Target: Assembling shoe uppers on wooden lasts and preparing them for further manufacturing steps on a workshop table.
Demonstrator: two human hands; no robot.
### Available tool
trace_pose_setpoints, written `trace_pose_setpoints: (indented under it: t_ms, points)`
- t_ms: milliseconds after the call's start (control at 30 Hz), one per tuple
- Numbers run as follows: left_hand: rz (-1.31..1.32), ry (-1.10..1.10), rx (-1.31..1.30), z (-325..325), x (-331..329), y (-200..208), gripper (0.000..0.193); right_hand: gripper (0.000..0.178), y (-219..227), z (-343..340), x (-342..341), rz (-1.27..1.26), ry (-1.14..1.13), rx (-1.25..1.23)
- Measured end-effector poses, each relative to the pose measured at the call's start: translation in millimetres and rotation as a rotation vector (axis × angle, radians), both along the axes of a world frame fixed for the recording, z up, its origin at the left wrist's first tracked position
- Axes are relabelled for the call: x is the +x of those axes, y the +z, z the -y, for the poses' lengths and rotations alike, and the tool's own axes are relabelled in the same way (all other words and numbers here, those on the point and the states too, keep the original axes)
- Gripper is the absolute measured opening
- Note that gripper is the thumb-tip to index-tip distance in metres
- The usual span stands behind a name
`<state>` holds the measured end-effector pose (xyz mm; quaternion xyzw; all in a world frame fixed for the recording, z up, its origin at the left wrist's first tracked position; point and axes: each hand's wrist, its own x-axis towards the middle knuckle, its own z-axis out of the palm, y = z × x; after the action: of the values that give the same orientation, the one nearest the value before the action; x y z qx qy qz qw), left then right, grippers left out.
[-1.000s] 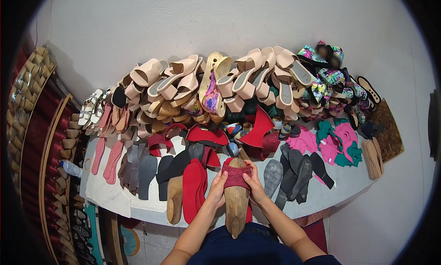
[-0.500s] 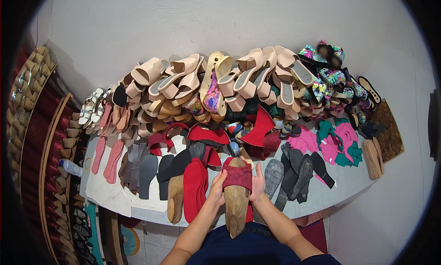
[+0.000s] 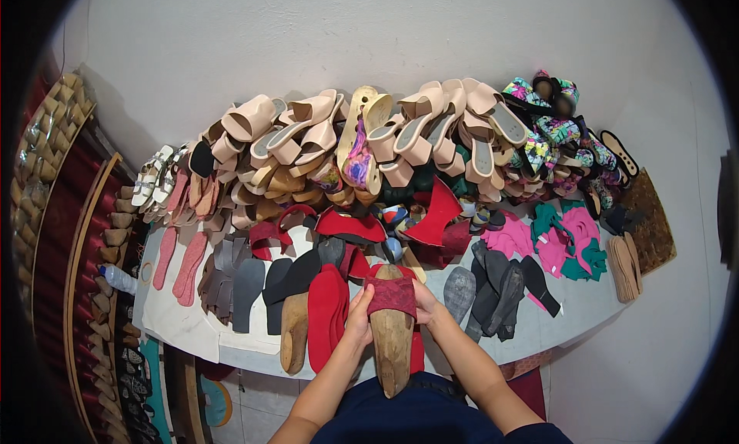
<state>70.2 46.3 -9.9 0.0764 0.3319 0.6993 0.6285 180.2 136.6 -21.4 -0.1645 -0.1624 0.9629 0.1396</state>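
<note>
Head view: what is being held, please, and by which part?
Left hand and right hand hold a wooden last by its sides, at the red strap.

A navy-blue top (image 3: 392, 422), softly creased, covers the torso; its short right sleeve (image 3: 539, 435) is equally dark. Both forearms (image 3: 471, 367), the left hand (image 3: 359, 318) and right hand (image 3: 426, 304) are bare.

the shoe last (image 3: 395, 352) looks like bare, worn wood, matt and blotchy with a darker grain, and the dark red strap (image 3: 392, 296) across it looks like textured, patterned cloth. the red soles (image 3: 325, 321) have a flat, matt, felt-like face, while the grey sole (image 3: 459, 290) looks scuffed and rough. smooth leather-like uppers with a soft sheen cover the beige sandals (image 3: 426, 98), and the bench (image 3: 577, 307) is pale and smooth.
</note>
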Motion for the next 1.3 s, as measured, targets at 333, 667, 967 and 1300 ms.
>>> trace_pose_setpoints:
  t_ms: [333, 667, 967, 1300]
  points:
    - [-0.051, 0.067, -0.024, 2, -3, -7, 0.031, 0.045, 24, 26, 4, 1.045, -0.695, 1.201]
    - [-0.128, 0.082, 0.002, 1, 0, -7, 0.029, 0.050, 42, 25, -3, 1.156, -0.412, 1.286]
    - [-0.231, 0.110, 0.052, -2, 4, -5, 0.029, 0.051, 39, 11, -4, 1.196, -0.454, 1.302]
    - [-0.190, 0.051, 0.045, -1, 5, 6, 0.030, 0.048, 36, 10, -3, 1.222, -0.463, 1.333]
